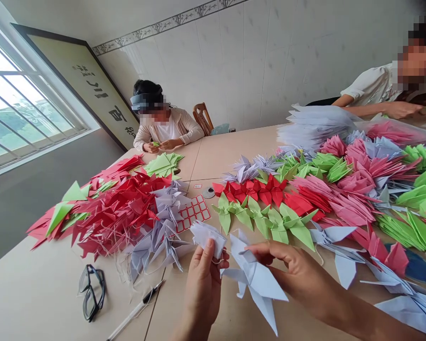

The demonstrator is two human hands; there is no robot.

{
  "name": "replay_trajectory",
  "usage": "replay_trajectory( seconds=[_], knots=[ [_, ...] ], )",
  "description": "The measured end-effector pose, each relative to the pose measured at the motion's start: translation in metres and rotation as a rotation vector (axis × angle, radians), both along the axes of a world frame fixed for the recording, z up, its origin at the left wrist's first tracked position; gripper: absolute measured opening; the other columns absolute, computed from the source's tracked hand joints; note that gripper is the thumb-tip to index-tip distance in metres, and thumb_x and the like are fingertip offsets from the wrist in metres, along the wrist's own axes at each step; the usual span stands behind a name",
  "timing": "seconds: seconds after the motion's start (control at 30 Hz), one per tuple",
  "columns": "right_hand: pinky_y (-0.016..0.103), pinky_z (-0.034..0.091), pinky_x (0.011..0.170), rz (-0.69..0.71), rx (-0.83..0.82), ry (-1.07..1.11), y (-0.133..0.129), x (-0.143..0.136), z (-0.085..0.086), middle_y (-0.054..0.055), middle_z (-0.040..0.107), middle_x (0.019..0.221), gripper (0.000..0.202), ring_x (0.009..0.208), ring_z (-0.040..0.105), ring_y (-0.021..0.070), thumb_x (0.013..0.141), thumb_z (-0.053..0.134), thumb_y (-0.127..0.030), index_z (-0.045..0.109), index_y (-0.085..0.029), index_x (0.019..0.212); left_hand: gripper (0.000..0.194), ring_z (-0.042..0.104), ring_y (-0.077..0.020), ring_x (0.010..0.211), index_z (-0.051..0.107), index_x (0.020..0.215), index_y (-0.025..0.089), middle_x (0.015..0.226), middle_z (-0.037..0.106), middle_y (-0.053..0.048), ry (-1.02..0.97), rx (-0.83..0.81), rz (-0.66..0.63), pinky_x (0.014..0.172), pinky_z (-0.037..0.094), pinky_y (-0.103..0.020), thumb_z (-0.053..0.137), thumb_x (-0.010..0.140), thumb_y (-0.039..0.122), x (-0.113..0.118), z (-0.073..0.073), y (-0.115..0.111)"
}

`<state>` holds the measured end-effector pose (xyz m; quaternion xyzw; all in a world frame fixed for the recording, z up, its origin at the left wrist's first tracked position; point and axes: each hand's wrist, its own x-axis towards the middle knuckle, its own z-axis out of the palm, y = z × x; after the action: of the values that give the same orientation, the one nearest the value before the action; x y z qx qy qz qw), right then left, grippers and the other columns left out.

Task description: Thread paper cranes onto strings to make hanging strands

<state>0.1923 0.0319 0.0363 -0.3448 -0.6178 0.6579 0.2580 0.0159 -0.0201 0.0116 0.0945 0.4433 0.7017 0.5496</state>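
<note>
My left hand [206, 272] is closed round a small bundle of folded pale paper [208, 237], thumb pressed on top. Between the fingers and thumb of my right hand [287, 265] is a pale blue paper crane [253, 272], its wings spread and pointing down toward the table. The crane is just right of the bundle; a bit of white thread shows near my left fingers. Ahead of both hands lies a row of green paper cranes [262, 218], with red paper cranes [252, 191] behind it. More pale blue cranes [341, 246] lie to the right of my right hand.
Red folded paper [120, 208] is heaped at the left, beside pale purple cranes [168, 208]. Glasses [93, 292] and a pen [138, 308] lie front left. Pink folded paper [348, 199] is piled right. One person [166, 123] sits opposite, another [372, 90] at the right, both handling green paper.
</note>
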Motion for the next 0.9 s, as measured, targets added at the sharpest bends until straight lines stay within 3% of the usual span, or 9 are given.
replay_trajectory(
  seconds=[0.1, 0.23, 0.43, 0.67, 0.9],
  knots=[
    [0.033, 0.050, 0.085, -0.018, 0.148, -0.039, -0.0038, 0.0009, 0.0038, 0.003, 0.068, 0.092, 0.038, 0.088, 0.062, 0.0215, 0.088, 0.064, -0.048, 0.069, -0.026, 0.119, 0.026, 0.060, -0.0102, 0.060, 0.068, 0.081, 0.015, 0.067, 0.068, -0.001, 0.023, -0.002, -0.018, 0.055, 0.049, -0.019, 0.080, 0.074, 0.037, 0.0005, 0.0005, -0.0007],
    [0.030, 0.051, 0.081, 0.009, 0.135, -0.080, -0.0039, 0.0020, 0.0050, 0.001, 0.067, 0.087, 0.045, 0.083, 0.062, 0.0195, 0.089, 0.064, -0.046, 0.061, -0.028, 0.131, 0.032, 0.066, -0.0148, 0.067, 0.069, 0.083, 0.016, 0.076, 0.074, -0.005, 0.044, 0.005, 0.005, 0.060, 0.053, -0.023, 0.084, 0.068, 0.041, 0.0010, 0.0012, -0.0029],
    [0.028, 0.050, 0.078, 0.007, 0.230, -0.081, -0.0036, 0.0022, 0.0042, 0.002, 0.071, 0.089, 0.030, 0.083, 0.062, 0.0202, 0.092, 0.061, -0.041, 0.070, -0.029, 0.118, 0.033, 0.062, -0.0123, 0.062, 0.069, 0.079, 0.016, 0.070, 0.071, -0.003, 0.085, 0.007, 0.052, 0.057, 0.051, -0.021, 0.085, 0.066, 0.041, 0.0005, 0.0003, -0.0029],
    [0.028, 0.051, 0.079, -0.010, 0.419, 0.026, -0.0044, 0.0010, -0.0005, 0.003, 0.071, 0.092, 0.018, 0.085, 0.066, 0.0190, 0.096, 0.056, -0.030, 0.072, -0.029, 0.103, 0.026, 0.050, -0.0079, 0.053, 0.066, 0.076, 0.015, 0.062, 0.060, 0.003, 0.025, -0.008, -0.063, 0.055, 0.044, -0.020, 0.079, 0.075, 0.038, 0.0026, -0.0038, -0.0015],
    [0.031, 0.052, 0.084, 0.070, 0.231, 0.089, -0.0062, 0.0007, 0.0029, 0.004, 0.073, 0.098, 0.020, 0.092, 0.067, 0.0211, 0.095, 0.057, -0.036, 0.074, -0.031, 0.105, 0.030, 0.051, -0.0107, 0.058, 0.069, 0.070, 0.015, 0.062, 0.062, 0.000, 0.277, 0.007, -0.189, 0.059, 0.043, -0.023, 0.081, 0.071, 0.043, 0.0051, -0.0034, -0.0078]
  ],
)
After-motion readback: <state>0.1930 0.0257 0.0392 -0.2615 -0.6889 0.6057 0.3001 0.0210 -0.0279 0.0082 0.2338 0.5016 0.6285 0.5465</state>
